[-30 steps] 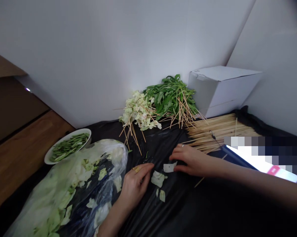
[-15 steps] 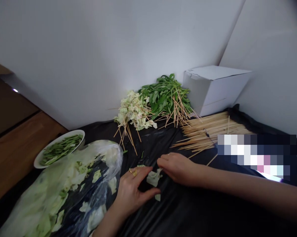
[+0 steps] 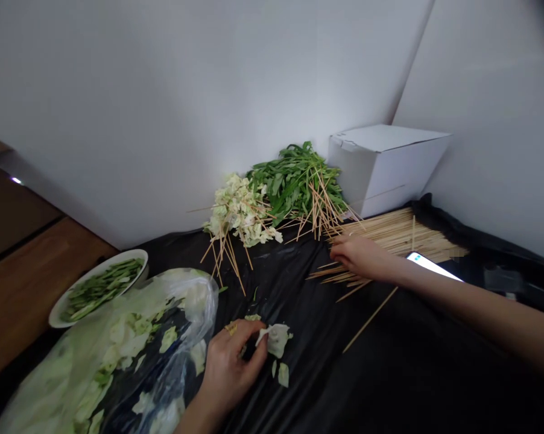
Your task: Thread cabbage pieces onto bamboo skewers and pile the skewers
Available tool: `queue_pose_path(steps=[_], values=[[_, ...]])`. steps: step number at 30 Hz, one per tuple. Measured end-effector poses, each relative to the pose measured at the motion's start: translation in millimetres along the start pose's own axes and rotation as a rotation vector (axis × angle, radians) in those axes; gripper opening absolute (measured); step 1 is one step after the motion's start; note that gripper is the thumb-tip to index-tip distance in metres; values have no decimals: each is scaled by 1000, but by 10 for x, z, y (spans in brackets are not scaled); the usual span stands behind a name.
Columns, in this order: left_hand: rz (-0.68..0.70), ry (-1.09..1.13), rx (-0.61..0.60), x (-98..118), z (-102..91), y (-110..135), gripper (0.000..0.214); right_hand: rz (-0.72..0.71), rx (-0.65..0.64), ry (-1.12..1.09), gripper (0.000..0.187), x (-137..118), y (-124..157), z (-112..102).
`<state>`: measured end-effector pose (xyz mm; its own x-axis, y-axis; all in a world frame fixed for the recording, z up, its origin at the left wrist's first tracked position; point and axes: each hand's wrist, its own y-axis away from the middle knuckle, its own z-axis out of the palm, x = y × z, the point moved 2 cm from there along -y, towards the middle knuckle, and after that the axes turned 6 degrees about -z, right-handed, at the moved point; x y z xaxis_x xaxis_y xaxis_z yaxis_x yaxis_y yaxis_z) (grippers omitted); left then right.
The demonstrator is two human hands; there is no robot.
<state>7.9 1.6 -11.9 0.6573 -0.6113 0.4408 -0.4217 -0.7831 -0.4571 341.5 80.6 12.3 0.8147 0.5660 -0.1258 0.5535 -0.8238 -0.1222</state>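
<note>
Between the thumb and forefinger of my left hand point(image 3: 233, 355) is a torn cabbage leaf point(image 3: 278, 340), pinched at its left edge just over the black plastic sheet point(image 3: 380, 386). Small cabbage scraps point(image 3: 283, 374) lie below it. My right hand point(image 3: 360, 256) rests at the near side of a heap of bamboo skewers point(image 3: 403, 232), its fingers curled; what is inside them is hidden. One loose skewer point(image 3: 369, 321) lies apart in front of the heap. To the left of my left hand, a clear plastic bag point(image 3: 208, 301) is spread out with cabbage pieces point(image 3: 122, 337).
Against the wall lie skewered cabbage point(image 3: 238, 208) and skewered green leaves point(image 3: 294, 178), their sticks pointing forward. A white box point(image 3: 403, 169) stands behind the heap. A lit phone point(image 3: 435, 266) is beyond my right forearm. At left is a white bowl point(image 3: 57, 319) of cut green vegetables.
My right hand has left the cabbage leaf and moved up and right to the skewers. My left thumb and forefinger have closed on the leaf. The view has shifted slightly.
</note>
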Motion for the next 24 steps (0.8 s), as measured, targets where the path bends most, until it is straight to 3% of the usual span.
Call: queue_pose_path(steps=[5,15,18,22,24], values=[[15,7,20,-21,-4,2,14,-56,-99,161,19,92,-87,121],[-148,98,70,44,-56,-34,18,-195,-55,146,24,51,-185,124],[-199,130,75,59,-77,-49,18,-245,17,86,20,-168,-270,-162],[-285,223,97,49,-85,-66,12,-358,201,-114,21,-816,-336,-768],[-354,302,141,39,-84,-74,11,-363,354,-107,25,-1150,-332,-937]])
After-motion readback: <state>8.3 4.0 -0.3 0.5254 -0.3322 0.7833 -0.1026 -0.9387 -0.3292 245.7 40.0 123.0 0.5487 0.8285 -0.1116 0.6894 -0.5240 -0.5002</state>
